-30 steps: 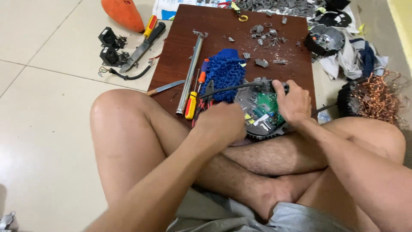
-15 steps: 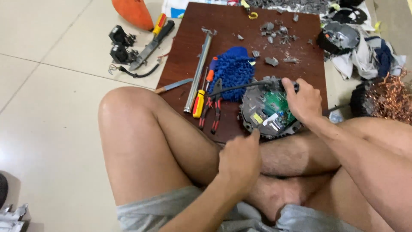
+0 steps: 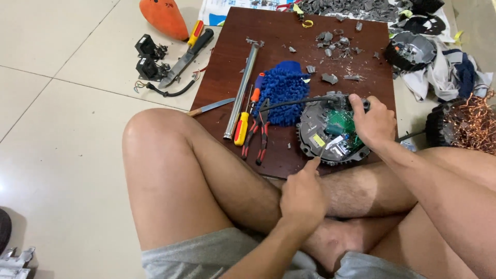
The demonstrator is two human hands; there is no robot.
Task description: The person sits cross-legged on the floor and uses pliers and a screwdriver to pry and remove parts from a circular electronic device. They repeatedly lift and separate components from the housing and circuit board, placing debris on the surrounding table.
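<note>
Brown board surface (image 3: 227,77) on floor carries round grey motor housing (image 3: 333,135) at its near right edge, right hand (image 3: 373,123) clamped on its rim, left hand (image 3: 302,199) closed around thin tool (image 3: 321,151) touching it.

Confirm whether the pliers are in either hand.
No: the red-handled pliers lie on the brown board, apart from both hands.

That brown board (image 3: 361,62) looks like smooth matt wood laminate, littered with rough grey plastic shards (image 3: 336,41). The round housing (image 3: 330,132) is dull dark cast metal with a glossy green circuit board (image 3: 340,122) inside. Blue mitt (image 3: 281,90) is fuzzy chenille cloth. The pipe (image 3: 242,90) is brushed metal, the screwdriver (image 3: 244,121) has a shiny plastic handle, and the floor tiles (image 3: 57,129) are glossy.
</note>
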